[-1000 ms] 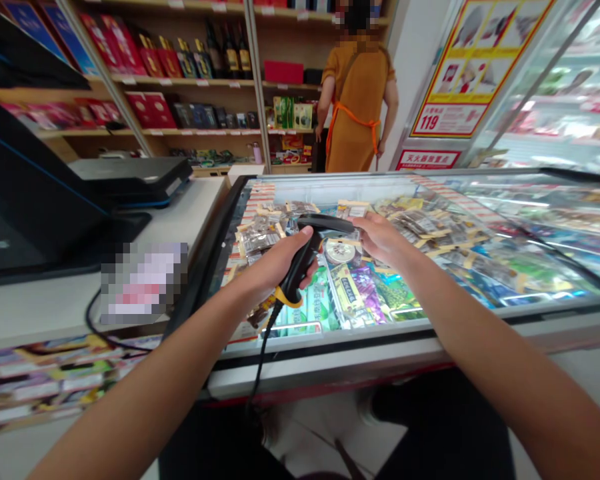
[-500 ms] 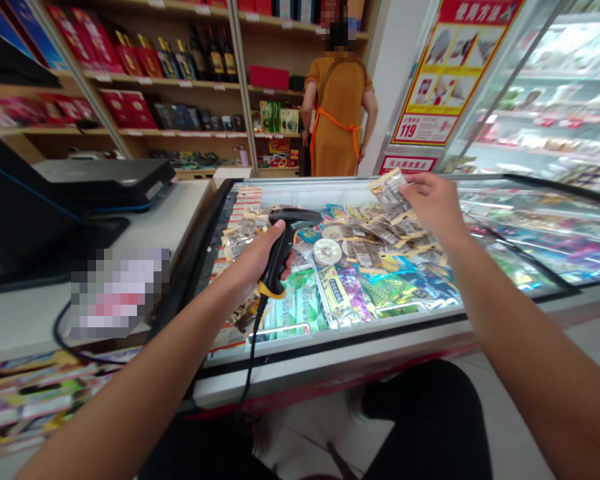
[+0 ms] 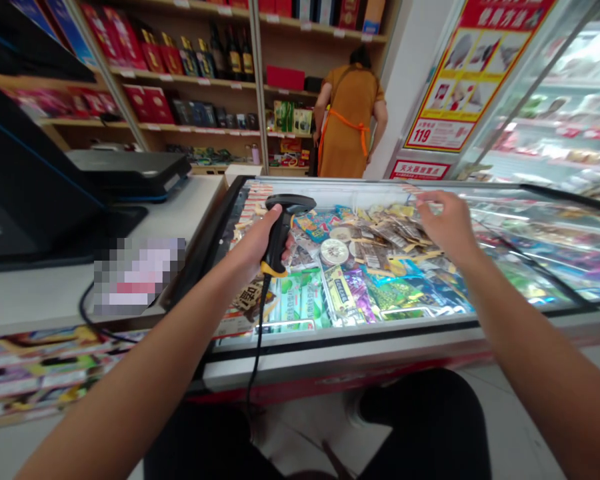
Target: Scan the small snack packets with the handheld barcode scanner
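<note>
My left hand (image 3: 263, 240) is wrapped round the grip of a black and yellow barcode scanner (image 3: 280, 233), its head at the top and its cable hanging down. The scanner is over the left part of a glass-topped chest freezer (image 3: 340, 340). To the right, my right hand (image 3: 447, 220) hovers over the freezer's far side with thumb and fingers curled together. A thin edge shows by its fingertips, too small to make out. Below and left of that hand lies a pile of brown and clear packets (image 3: 393, 233). Round tubs (image 3: 334, 252) and green wrapped packs (image 3: 300, 297) lie nearer.
On the left, a counter (image 3: 200, 193) carries a dark machine (image 3: 25, 173) with a flat plate and a blurred-out item. Behind the freezer, a person in an orange-brown apron (image 3: 347, 127) faces shelves of bottles and boxes. Lit display shelves (image 3: 570, 113) are at right.
The clear packet pinched in my right hand before no longer shows plainly at its fingertips. My view has shifted a little left. The scanner stays in my left hand; the person behind leans forward more.
</note>
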`<act>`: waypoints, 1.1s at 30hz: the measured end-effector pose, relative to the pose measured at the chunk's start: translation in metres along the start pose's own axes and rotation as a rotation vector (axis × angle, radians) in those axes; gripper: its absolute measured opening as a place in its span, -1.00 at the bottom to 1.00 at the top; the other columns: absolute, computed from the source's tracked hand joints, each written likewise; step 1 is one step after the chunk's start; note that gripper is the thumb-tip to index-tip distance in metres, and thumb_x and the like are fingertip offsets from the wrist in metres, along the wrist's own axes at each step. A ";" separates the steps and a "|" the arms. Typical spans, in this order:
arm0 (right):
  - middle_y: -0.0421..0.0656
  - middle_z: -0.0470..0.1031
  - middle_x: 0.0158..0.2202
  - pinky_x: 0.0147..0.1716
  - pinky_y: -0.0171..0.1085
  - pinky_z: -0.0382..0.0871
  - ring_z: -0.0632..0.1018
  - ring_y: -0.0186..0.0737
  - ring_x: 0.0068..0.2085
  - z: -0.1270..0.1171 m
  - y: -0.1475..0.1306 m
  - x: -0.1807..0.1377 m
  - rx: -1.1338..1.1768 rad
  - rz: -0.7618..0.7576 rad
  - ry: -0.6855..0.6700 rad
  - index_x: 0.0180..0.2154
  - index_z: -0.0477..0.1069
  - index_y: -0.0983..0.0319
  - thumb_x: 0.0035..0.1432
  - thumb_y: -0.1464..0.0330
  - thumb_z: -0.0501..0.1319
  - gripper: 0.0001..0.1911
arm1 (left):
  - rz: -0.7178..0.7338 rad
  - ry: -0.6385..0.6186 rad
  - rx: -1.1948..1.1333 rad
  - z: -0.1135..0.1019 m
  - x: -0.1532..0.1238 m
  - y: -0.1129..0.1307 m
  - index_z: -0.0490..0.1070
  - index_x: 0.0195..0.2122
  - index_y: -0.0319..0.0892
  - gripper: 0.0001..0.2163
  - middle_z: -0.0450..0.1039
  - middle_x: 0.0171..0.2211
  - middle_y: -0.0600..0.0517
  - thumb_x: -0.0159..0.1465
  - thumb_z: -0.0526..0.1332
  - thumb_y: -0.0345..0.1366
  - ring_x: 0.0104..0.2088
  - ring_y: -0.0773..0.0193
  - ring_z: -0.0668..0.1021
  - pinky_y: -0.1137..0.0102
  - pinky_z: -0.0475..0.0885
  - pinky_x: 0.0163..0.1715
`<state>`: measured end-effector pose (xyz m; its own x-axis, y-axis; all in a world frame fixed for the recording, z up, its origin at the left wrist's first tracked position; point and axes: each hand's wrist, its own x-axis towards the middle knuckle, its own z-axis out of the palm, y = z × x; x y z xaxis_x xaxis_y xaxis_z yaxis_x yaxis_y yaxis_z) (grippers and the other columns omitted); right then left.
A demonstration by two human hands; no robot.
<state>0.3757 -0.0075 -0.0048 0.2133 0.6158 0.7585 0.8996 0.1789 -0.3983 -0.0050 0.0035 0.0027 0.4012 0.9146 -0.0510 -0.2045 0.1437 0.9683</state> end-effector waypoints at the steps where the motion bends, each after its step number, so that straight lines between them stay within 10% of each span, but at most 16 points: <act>1: 0.03 0.64 -0.11 0.09 0.08 0.36 0.59 0.10 -0.02 0.005 -0.023 -0.006 0.048 -0.031 -0.030 -0.24 0.54 0.17 0.19 0.28 0.20 -0.82 | 0.000 0.009 -0.010 -0.001 0.001 0.002 0.35 -0.39 -0.17 -0.56 0.35 -0.65 0.07 0.40 0.07 0.11 -0.75 0.37 0.36 0.50 0.21 -0.74; 6: -0.06 0.64 -0.16 -0.07 -0.10 0.45 0.60 -0.05 -0.16 0.045 -0.134 -0.059 0.298 -0.197 -0.654 -0.20 0.55 0.17 0.32 0.24 0.18 -0.79 | 0.034 0.060 -0.054 -0.006 -0.001 0.011 0.41 -0.32 -0.18 -0.57 0.36 -0.64 0.07 0.45 -0.02 0.04 -0.73 0.38 0.37 0.50 0.23 -0.72; 12: 0.17 0.43 0.17 0.24 0.09 0.25 0.43 0.19 0.18 0.097 -0.198 -0.105 0.173 -0.596 -0.736 0.20 0.42 0.29 0.33 0.15 0.26 -0.49 | 0.114 0.131 -0.170 -0.009 -0.005 0.016 0.43 -0.25 -0.18 -0.52 0.36 -0.63 0.13 0.36 0.08 0.19 -0.73 0.40 0.38 0.51 0.25 -0.72; 20: 0.17 0.32 0.25 0.28 0.17 0.17 0.32 0.24 0.27 0.116 -0.200 -0.101 0.136 -0.597 -0.673 0.07 0.50 0.26 0.34 0.03 0.22 -0.51 | 0.111 0.201 -0.218 -0.010 -0.006 0.019 0.44 -0.22 -0.18 -0.49 0.36 -0.63 0.13 0.33 0.11 0.24 -0.74 0.40 0.38 0.52 0.28 -0.72; 26: -0.01 0.54 -0.19 0.05 0.01 0.37 0.53 0.02 -0.06 0.125 -0.185 -0.090 0.249 -0.384 -0.774 -0.26 0.43 0.20 0.42 0.08 0.14 -0.66 | 0.137 0.175 -0.239 -0.014 -0.001 0.016 0.45 -0.21 -0.19 -0.48 0.36 -0.64 0.13 0.31 0.14 0.25 -0.74 0.40 0.39 0.53 0.27 -0.74; 33: -0.01 0.56 -0.08 -0.13 -0.10 0.45 0.57 0.02 -0.11 0.130 -0.193 -0.079 0.415 -0.041 -0.875 0.02 0.40 0.23 0.01 0.23 0.51 -0.42 | 0.125 0.198 -0.208 -0.012 -0.002 0.017 0.43 -0.25 -0.18 -0.50 0.35 -0.64 0.14 0.34 0.11 0.23 -0.74 0.42 0.37 0.53 0.25 -0.72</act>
<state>0.1358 0.0091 -0.0550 -0.3253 0.9262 0.1908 0.6580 0.3666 -0.6578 -0.0199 0.0081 0.0159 0.1834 0.9830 -0.0009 -0.4277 0.0806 0.9003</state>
